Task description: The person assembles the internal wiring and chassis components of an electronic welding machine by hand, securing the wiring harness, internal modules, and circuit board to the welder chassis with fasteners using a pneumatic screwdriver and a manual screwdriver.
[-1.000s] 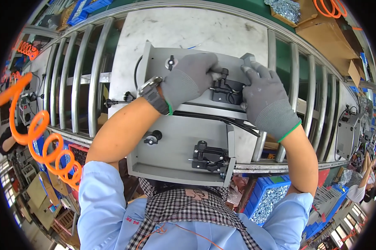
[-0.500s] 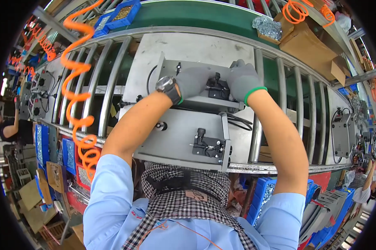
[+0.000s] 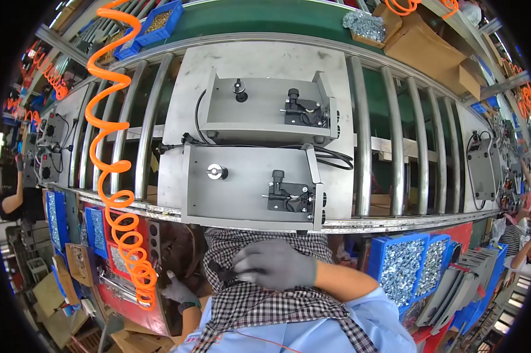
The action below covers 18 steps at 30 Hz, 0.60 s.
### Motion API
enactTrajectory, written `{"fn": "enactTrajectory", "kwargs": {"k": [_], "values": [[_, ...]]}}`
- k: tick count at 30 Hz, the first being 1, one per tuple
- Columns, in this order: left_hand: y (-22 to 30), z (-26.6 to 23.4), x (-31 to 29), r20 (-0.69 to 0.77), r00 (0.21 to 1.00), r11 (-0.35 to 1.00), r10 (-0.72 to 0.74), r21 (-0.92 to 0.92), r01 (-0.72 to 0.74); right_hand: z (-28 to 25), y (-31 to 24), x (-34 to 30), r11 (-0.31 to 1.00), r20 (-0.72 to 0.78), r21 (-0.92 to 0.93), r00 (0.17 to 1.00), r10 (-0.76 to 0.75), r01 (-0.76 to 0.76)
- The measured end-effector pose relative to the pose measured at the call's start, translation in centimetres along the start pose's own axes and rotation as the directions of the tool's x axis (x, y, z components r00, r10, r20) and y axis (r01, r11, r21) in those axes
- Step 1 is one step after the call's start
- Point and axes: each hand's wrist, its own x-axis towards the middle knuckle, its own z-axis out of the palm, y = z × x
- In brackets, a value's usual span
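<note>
Two grey sheet-metal housings lie side by side on a pale board point(image 3: 265, 59): a far housing point(image 3: 259, 112) and a near housing point(image 3: 236, 197). Each carries a black roller mechanism with an upright knob point(image 3: 278, 175) at its right and a round spindle point(image 3: 216, 171) at its left. Both my hands wear grey gloves and are off the housings. Fingers curled, my right hand point(image 3: 274, 265) is in front of my checkered apron point(image 3: 265, 309); whatever it grips is hidden. Down at the left, my left hand point(image 3: 180, 291) is beside a red bench surface point(image 3: 142, 315), its thumb apart from its fingers.
Metal rollers point(image 3: 395, 141) flank the board. An orange coiled hose point(image 3: 109, 126) hangs at the left. A blue bin of small metal parts point(image 3: 401, 262) stands at the lower right. Across the green belt point(image 3: 265, 20) are a cardboard box point(image 3: 433, 50) and blue bins point(image 3: 159, 23).
Both hands have left the far housing and drawn back toward me. My right hand is now at the apron, my left low at the side. The view has shifted slightly.
</note>
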Motion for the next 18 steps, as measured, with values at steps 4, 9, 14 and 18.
{"fn": "enactTrajectory", "kwargs": {"k": [4, 9, 14, 18], "values": [[-3.8, 4.5, 9.5, 0.173, 0.877, 0.888, 0.447, 0.034, -0.459, 2.7, 2.2, 4.1, 0.936, 0.497, 0.153, 0.843, 0.206, -0.319], [1.5, 1.6, 6.7, 0.023, 0.733, 0.627, 0.680, -0.538, -0.564, 5.1, 4.0, 6.3, 0.968, 0.553, -0.043, 0.801, 0.231, -0.249], [12.8, -12.2, -4.5, 0.093, 0.582, 0.541, 0.808, -0.509, -0.669, 9.5, 1.8, 8.8, 0.955, 0.475, 0.245, 0.879, 0.033, -0.168], [20.8, -14.2, -12.2, 0.008, -0.117, -0.089, 0.993, -0.596, -0.798, 9.1, 2.4, 7.2, 0.727, -0.066, 0.671, 0.989, -0.135, 0.144]]}}
